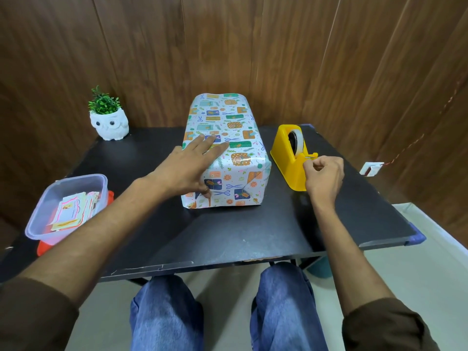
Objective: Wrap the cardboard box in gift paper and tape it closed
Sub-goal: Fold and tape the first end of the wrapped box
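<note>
The box (235,138), covered in white gift paper printed with presents and scissors, stands in the middle of the black table (228,234). My left hand (188,168) lies flat on its top near the front left corner, fingers straight, and the thumb presses the folded paper on the near end face. To the right of the box stands a yellow tape dispenser (291,158). My right hand (323,176) is at the dispenser's cutter and pinches the tape end between thumb and forefinger.
A white owl pot with a green plant (109,122) stands at the table's back left. A clear plastic tub of paper cards (67,206) sits at the left edge on a red lid. Wooden panels close in behind the table.
</note>
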